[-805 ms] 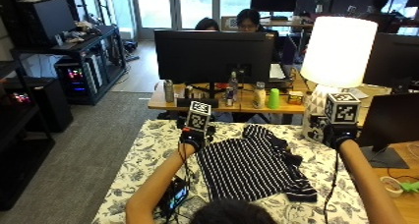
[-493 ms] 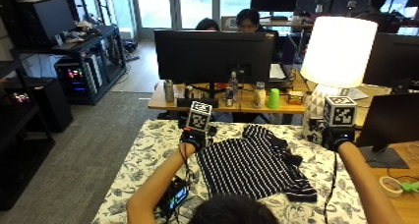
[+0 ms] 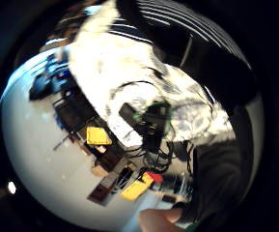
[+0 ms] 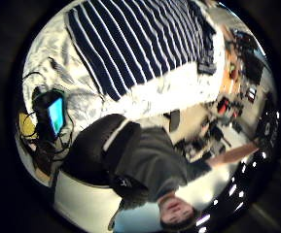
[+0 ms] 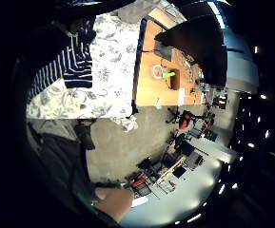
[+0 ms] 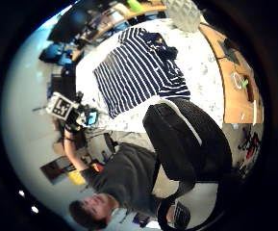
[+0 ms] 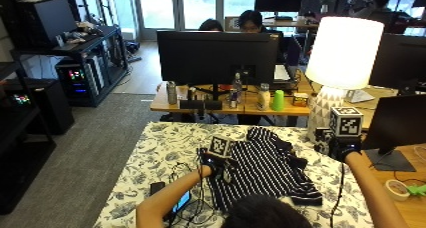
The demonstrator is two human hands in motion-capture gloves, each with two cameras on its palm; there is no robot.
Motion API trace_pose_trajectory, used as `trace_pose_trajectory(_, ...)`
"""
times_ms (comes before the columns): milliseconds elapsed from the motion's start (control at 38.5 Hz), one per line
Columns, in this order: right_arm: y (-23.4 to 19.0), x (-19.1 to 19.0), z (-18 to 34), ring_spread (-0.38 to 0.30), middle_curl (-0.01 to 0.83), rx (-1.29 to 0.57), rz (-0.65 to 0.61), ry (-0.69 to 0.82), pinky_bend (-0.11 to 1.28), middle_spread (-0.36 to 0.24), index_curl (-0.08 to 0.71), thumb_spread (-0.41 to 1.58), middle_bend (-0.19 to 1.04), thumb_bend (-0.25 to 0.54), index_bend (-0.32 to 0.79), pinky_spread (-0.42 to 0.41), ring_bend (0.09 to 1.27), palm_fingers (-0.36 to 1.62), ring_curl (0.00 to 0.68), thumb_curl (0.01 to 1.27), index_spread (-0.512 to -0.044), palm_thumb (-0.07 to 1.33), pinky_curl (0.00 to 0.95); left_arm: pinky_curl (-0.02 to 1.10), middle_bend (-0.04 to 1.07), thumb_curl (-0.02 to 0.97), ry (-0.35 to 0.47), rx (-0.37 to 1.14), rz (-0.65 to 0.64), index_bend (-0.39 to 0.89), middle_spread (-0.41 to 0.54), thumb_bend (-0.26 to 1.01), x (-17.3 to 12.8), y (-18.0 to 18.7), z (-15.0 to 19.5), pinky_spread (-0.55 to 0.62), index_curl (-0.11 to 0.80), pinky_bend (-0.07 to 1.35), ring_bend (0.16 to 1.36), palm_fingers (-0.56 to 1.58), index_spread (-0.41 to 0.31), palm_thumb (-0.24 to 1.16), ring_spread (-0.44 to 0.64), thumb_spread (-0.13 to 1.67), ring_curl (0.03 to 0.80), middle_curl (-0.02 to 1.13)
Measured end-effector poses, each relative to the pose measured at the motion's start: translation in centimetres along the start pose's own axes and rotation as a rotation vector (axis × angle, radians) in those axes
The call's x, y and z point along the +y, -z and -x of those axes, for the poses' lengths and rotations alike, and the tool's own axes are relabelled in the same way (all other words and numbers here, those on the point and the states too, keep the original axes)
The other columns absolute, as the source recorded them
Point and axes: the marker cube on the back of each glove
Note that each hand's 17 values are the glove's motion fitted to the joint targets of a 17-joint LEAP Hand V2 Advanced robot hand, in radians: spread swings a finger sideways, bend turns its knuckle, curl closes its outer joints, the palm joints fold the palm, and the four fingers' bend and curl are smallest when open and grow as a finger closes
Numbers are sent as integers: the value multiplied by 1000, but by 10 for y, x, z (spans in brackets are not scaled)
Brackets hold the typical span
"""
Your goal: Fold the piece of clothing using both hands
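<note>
- striped shirt [image 7: 266, 168], dark with thin white stripes, lies spread on the surface [image 7: 160, 148] with the floral cloth, centre of the outside view, just above the person's head at the lower edge
- one sleeve end [image 7: 307, 199] sticks out at the shirt's lower right; collar end bunched toward the top
- left hand [image 7: 214, 164] in a black glove at the shirt's left edge, centre of frame; touching or just over the fabric, cannot tell which; cannot tell whether its fingers are curled or straight
- right hand [image 7: 345, 147] raised at the right of the frame, beside the lamp base, apart from the shirt; finger state cannot be told
- right thumb side palm view shows the whole shirt [image 6: 141, 72] flat on the surface, away from that palm
- phone [image 7: 181, 202] with a lit screen lies on the surface at lower left, among cables, near the left forearm
- white lamp [image 7: 343, 53] stands at the upper right, by the surface's far right corner
</note>
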Motion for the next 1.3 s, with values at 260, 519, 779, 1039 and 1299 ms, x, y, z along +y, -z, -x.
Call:
trace_pose_trajectory(260,-18,-12,-19,13,331,-22,20,-27,542,-24,188,1268,255,87,123,156,480,463,303,150,-285,387,317,400,150,204,-207,-31,34,-5,431,-31,-47,-81,-49,367,13,1057,806,-159,130,152,426,950,277,126)
trace_pose_trajectory(519,-39,-20,-32,4,353,-11,46,-39,521,-25,209,1289,240,57,120,144,471,478,317,164,-284,407,324,364,303,240,62,-180,-23,157,262,-6,-20,-98,-59,279,53,962,795,133,161,200,330,925,277,223)
trace_pose_trajectory(779,-55,-27,-39,2,369,-5,77,-43,522,-26,216,1298,226,27,114,138,460,481,326,174,-284,422,337,316,284,281,65,-206,9,259,108,66,-16,-92,-58,120,191,774,689,381,57,435,189,1035,264,281)
trace_pose_trajectory(1039,-68,-30,-39,2,378,-15,98,-35,506,-26,228,1300,205,1,127,136,448,494,333,185,-284,444,342,312,248,314,1,-146,-53,213,-107,199,-14,-71,-54,-212,267,727,624,897,-109,682,-97,1265,277,319)
trace_pose_trajectory(1299,-105,-53,-35,-5,388,-34,138,1,498,-27,232,1302,200,-9,117,136,439,503,340,191,-284,461,345,325,365,317,-67,-123,-208,63,-220,280,-21,-44,-52,-330,258,593,620,1083,-159,749,-273,1496,335,414)
